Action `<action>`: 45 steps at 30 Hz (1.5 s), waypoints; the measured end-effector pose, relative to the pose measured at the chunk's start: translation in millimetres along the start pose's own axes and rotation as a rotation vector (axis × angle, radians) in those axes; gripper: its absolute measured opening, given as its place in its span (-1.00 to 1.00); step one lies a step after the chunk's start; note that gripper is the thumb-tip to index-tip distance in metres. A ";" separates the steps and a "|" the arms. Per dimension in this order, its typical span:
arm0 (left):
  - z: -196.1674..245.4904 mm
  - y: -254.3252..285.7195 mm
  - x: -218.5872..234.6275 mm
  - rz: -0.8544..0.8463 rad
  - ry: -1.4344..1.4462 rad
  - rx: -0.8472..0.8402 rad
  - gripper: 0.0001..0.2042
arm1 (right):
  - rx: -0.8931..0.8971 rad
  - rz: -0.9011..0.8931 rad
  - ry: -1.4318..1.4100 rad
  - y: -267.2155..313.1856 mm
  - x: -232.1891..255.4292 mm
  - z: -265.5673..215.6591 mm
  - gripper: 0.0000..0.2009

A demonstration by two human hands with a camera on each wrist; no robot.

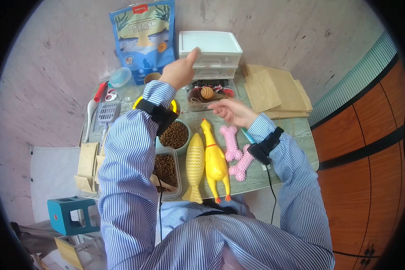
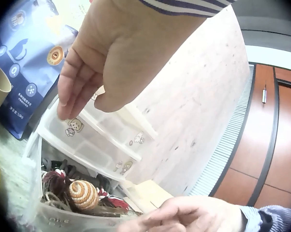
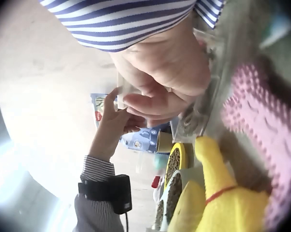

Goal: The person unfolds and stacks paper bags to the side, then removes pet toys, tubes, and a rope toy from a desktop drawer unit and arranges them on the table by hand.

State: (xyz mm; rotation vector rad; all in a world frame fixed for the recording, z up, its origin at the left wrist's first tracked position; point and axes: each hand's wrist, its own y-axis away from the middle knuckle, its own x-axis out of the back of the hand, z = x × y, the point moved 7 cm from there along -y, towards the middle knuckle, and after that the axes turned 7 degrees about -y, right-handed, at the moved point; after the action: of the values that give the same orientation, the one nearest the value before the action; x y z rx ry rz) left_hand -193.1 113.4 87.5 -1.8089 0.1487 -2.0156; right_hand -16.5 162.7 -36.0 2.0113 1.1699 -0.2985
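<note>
Here's the clear drawer (image 2: 63, 222), standing open just beyond the right hand (image 1: 235, 112), a wound ball (image 1: 207, 92) inside. That hand's fingers bend loosely, gripping nothing visible — contact, can't tell. The left hand (image 1: 179, 73), fingers loosely extended and empty, is at the white drawer unit (image 1: 210, 42) — cat food bag (image 1: 141, 38) beyond it, rubber chicken (image 1: 215, 162) nearer the body.

Food bag (image 1: 141, 42) left of drawer unit (image 1: 216, 43), paper bags (image 1: 267, 92) right, ball (image 1: 207, 92) in lower drawer (image 1: 198, 107)
</note>
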 end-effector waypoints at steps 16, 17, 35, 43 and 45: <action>26.1 5.2 -70.9 -0.277 -0.159 -0.156 -0.83 | 0.849 0.426 1.741 -36.0 -4.0 -78.0 -0.74; 25.9 7.6 -73.6 -0.284 -0.127 -0.163 -0.79 | 0.838 0.448 1.760 -33.9 -6.8 -78.4 -0.72; 36.2 3.7 -108.6 -0.478 -0.119 -0.188 -0.65 | 0.928 0.812 1.385 202.3 58.6 -76.9 -0.76; 61.0 -2.3 -93.2 -0.306 0.033 -0.225 -0.59 | 0.771 0.907 0.980 262.9 172.5 1.3 -0.75; 76.6 -2.1 -97.9 -0.306 0.102 -0.289 -0.58 | 0.747 0.895 0.961 260.8 170.9 21.3 -0.74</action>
State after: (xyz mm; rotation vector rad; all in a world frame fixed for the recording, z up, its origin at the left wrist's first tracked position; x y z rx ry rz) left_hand -113.5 167.8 8.9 -2.0035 0.2142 -2.4066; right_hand 294.3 183.8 -11.3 3.2616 0.4940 0.9006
